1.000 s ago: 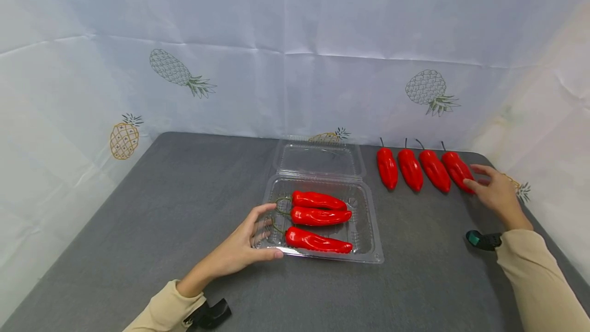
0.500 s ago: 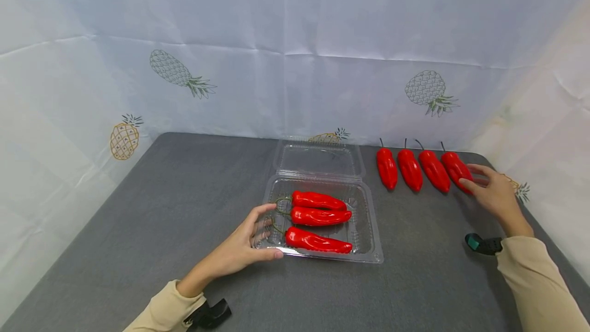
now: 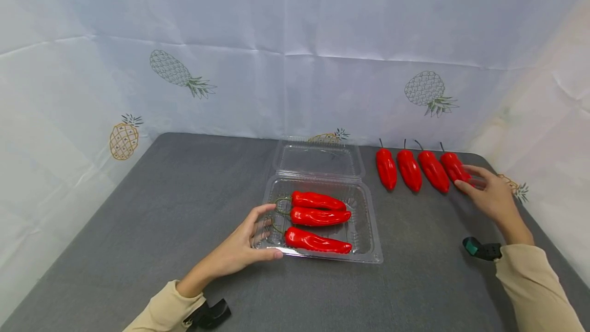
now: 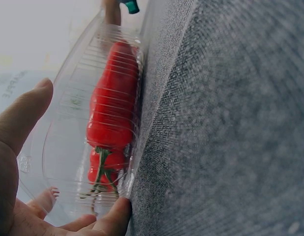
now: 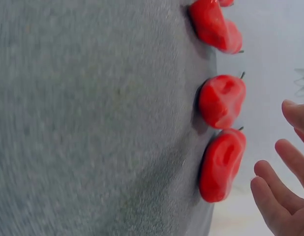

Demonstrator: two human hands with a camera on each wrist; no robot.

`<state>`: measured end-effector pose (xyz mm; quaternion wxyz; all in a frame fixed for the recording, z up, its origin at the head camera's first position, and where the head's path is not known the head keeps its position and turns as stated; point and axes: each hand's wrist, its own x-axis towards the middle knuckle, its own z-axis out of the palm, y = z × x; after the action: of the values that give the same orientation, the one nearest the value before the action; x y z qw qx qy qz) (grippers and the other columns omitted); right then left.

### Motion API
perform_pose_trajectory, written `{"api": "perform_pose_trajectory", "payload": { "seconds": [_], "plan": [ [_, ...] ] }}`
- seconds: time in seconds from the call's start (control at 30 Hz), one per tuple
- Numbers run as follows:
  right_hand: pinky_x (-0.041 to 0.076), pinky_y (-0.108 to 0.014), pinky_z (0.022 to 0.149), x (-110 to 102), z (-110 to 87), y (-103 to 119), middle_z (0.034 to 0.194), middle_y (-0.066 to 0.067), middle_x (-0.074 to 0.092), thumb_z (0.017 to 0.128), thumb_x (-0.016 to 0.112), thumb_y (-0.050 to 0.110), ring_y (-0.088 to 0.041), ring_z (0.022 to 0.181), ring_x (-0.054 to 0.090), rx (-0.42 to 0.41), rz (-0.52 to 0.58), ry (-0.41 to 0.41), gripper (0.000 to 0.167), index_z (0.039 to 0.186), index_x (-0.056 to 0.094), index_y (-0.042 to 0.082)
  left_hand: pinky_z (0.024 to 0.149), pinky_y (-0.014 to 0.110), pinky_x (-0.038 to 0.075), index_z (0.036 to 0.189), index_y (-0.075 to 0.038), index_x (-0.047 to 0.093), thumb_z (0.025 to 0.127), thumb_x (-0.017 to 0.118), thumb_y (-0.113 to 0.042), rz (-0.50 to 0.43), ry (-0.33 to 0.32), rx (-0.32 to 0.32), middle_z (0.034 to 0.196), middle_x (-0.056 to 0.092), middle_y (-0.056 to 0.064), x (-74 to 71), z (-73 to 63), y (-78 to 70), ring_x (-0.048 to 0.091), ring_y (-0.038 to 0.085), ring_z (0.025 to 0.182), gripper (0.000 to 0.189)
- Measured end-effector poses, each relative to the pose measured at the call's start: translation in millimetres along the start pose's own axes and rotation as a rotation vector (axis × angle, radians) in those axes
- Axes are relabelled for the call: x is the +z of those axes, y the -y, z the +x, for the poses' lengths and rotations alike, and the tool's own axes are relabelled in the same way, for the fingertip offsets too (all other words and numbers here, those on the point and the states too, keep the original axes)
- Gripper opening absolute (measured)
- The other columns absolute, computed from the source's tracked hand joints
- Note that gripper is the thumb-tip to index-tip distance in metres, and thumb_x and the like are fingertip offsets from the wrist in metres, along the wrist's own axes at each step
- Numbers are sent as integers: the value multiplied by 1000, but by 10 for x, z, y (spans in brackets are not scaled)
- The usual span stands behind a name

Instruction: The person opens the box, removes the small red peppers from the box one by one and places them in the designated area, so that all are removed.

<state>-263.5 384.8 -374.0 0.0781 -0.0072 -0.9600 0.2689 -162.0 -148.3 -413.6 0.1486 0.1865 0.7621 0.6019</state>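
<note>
A clear plastic container (image 3: pixel 369 240) lies with its lid (image 3: pixel 318 160) folded back, holding three red peppers (image 3: pixel 318 240) with green stems. At the front left corner of the container, my left hand (image 3: pixel 241 245) rests, thumb along the front rim and fingers against the left wall. The left wrist view has these fingers (image 4: pixel 115 216) right at the container's end, with the peppers (image 4: pixel 112 108) showing through the plastic. My right hand (image 3: pixel 493 196) reaches over the rightmost loose red pepper (image 3: pixel 452 164); in the right wrist view its spread fingers (image 5: pixel 270 189) stand beside that pepper (image 5: pixel 222 166).
Three more loose red peppers, such as the leftmost one (image 3: pixel 386 170), lie in a row at the back right of the grey table (image 3: pixel 152 229). Behind the table hangs a white cloth (image 3: pixel 258 55) with printed pineapples.
My right hand has shifted slightly left and toward the rightmost loose pepper, its thumb now overlapping the pepper's lower end. My left hand and the container stay put.
</note>
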Motion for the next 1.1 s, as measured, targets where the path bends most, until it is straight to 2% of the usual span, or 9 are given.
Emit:
{"api": "perform_pose_trajectory", "payload": {
  "seconds": [0.1, 0.17, 0.27, 0.33, 0.43, 0.6, 0.67, 0.8, 1.1],
  "plan": [
    [58, -58, 76, 26, -27, 50, 136, -41, 46, 100, 59, 30, -60, 117, 50, -11, -5, -4, 59, 144, 42, -6, 117, 52, 36, 153, -11, 21, 85, 79, -18, 3, 0, 0, 163, 19, 14, 1, 2, 1, 32, 38, 147, 90],
    [60, -55, 74, 41, -38, 74, 135, -41, 48, 100, 60, 29, -60, 116, 52, -28, -9, -7, 58, 143, 44, -6, 117, 52, 36, 153, -11, 21, 85, 79, -18, 2, -1, 4, 163, 19, 14, 1, 4, 1, 32, 39, 147, 90],
    [59, -37, 65, 62, -58, 112, 133, -40, 51, 99, 61, 26, -58, 115, 53, -55, -9, -7, 55, 142, 46, -5, 117, 51, 36, 153, -13, 20, 84, 80, -18, 5, -3, -6, 163, 19, 12, 3, 1, -6, 32, 37, 148, 91],
    [59, -36, 65, 77, -72, 139, 133, -39, 52, 99, 61, 25, -58, 114, 54, -75, -5, -5, 54, 141, 46, -5, 118, 50, 35, 154, -13, 20, 84, 80, -18, 5, -4, -10, 163, 19, 11, 5, -2, -12, 31, 36, 148, 92],
    [60, -48, 69, 97, -90, 185, 133, -38, 52, 99, 62, 24, -58, 114, 55, -97, 1, -1, 54, 141, 46, -4, 118, 51, 35, 154, -14, 20, 83, 80, -19, 8, -5, -15, 163, 18, 10, 4, -6, -19, 31, 35, 148, 93],
    [59, -33, 66, 106, -107, 268, 133, -36, 53, 98, 63, 23, -58, 114, 56, -125, 9, 7, 52, 141, 48, -4, 118, 52, 36, 154, -15, 20, 83, 81, -19, 11, -6, -12, 163, 18, 11, -1, -13, -14, 32, 36, 148, 93],
    [61, -38, 69, 108, -118, 305, 134, -36, 53, 98, 63, 23, -57, 115, 55, -135, 17, 14, 52, 140, 48, -4, 117, 53, 36, 154, -15, 20, 84, 80, -19, 13, -5, -9, 163, 19, 12, -4, -14, -9, 32, 37, 147, 93],
    [56, -63, 80, 127, -149, 385, 135, -35, 52, 99, 62, 23, -57, 115, 55, -151, 25, 22, 52, 140, 47, -4, 117, 53, 35, 154, -15, 20, 84, 80, -20, 11, -4, -15, 163, 20, 13, -4, -14, -14, 32, 38, 147, 93],
    [56, -59, 83, 169, -246, 554, 130, -31, 58, 97, 65, 23, -55, 111, 58, -190, 42, 22, 52, 140, 49, -1, 117, 52, 36, 153, -13, 20, 85, 80, -19, 17, 0, -15, 163, 20, 14, 1, -8, -12, 32, 39, 147, 91]
  ]
}}
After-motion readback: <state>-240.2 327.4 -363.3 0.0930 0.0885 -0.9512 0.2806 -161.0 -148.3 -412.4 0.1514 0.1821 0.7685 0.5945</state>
